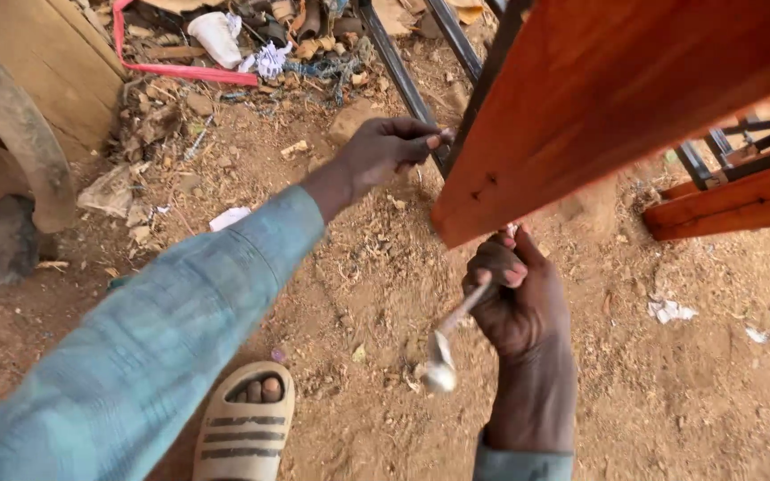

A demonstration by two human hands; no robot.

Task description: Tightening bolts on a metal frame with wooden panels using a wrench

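One spoon (446, 349) in right grip (517, 298)

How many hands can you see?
2. The left hand reaches out and grips the dark metal frame beside the orange wooden board. The right hand, under the board's corner, holds a silver spoon.

Soft, even daylight, mostly open shade, nothing harsh on the dirt ground (670, 401). One blown-out glare patch on the orange wood panel (634, 80) around 3 o'clock. The spoon-like metal tool (446, 356) is motion-blurred, and the blue sleeve (162, 338) at 8 o'clock looks soft and stretched.
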